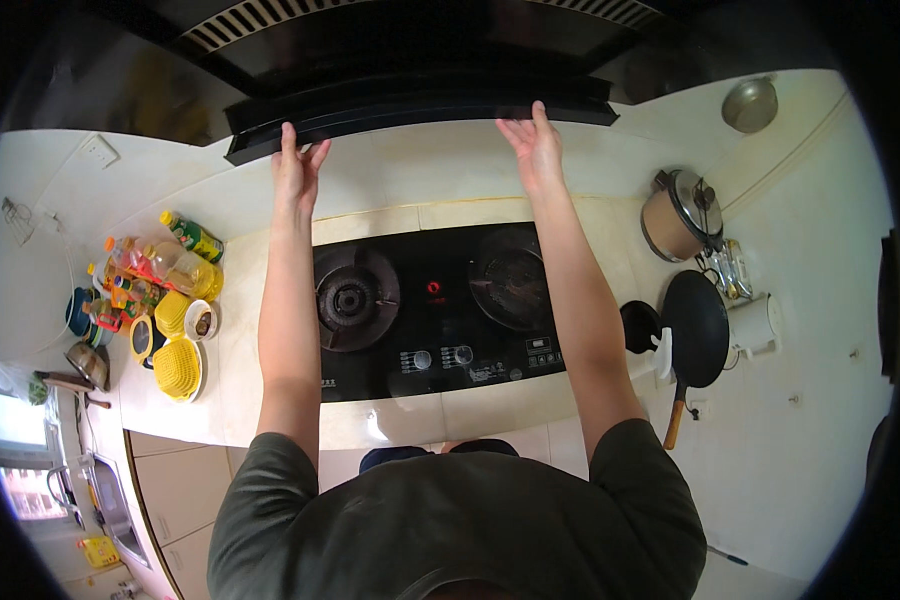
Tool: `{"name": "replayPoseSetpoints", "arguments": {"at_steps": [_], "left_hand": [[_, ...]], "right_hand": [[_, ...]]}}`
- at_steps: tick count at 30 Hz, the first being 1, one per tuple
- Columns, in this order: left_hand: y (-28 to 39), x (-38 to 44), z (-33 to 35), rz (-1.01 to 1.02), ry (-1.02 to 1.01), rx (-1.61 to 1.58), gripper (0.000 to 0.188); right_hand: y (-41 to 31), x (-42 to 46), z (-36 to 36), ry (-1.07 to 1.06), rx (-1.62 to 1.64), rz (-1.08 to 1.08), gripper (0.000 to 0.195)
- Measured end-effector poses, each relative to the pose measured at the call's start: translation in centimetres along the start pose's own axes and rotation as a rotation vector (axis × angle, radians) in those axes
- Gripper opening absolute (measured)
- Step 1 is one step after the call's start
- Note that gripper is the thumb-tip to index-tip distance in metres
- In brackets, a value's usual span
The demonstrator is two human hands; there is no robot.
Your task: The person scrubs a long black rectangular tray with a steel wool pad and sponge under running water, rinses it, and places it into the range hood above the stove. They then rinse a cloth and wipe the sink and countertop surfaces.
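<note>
Both arms reach up to a long black tray (420, 112) along the lower edge of the black range hood (390, 45). My left hand (297, 169) grips the tray near its left end, thumb on the front face and fingers below. My right hand (536, 146) holds it towards the right end in a similar way, with its fingers partly spread. Below the hands lies a black glass gas cooktop (435, 330) with two burners, two knobs and a small red light. The tray's inside is mostly too dark to make out.
Oil bottles (187, 270), yellow baskets (176, 367) and a small white bowl (201, 320) stand left on the counter. At the right are a pressure cooker (675, 217) and a black frying pan (694, 326) with a wooden handle. A metal pot lid (750, 105) hangs on the wall.
</note>
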State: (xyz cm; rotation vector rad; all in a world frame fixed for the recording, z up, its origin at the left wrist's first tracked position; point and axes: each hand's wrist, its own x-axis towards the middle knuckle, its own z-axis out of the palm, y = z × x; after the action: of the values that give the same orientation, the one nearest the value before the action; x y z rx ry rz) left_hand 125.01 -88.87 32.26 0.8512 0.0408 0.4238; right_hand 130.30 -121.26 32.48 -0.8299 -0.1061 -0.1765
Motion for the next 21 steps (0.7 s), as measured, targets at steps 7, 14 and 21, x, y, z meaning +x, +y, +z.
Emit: {"name": "replayPoseSetpoints", "arguments": {"at_steps": [7, 14, 21], "left_hand": [[-0.2, 0.2, 0.1, -0.042, -0.008, -0.059, 0.025], [0.0, 0.5, -0.8, -0.021, -0.028, -0.073, 0.026], [0.3, 0.1, -0.1, -0.05, -0.008, -0.07, 0.027]], "right_hand": [[-0.4, 0.0, -0.5, -0.022, 0.019, 0.032, 0.036], [0.2, -1.0, -0.4, 0.018, -0.033, -0.001, 0.045], [0.1, -0.7, -0.1, 0.076, -0.041, -0.012, 0.055]]}}
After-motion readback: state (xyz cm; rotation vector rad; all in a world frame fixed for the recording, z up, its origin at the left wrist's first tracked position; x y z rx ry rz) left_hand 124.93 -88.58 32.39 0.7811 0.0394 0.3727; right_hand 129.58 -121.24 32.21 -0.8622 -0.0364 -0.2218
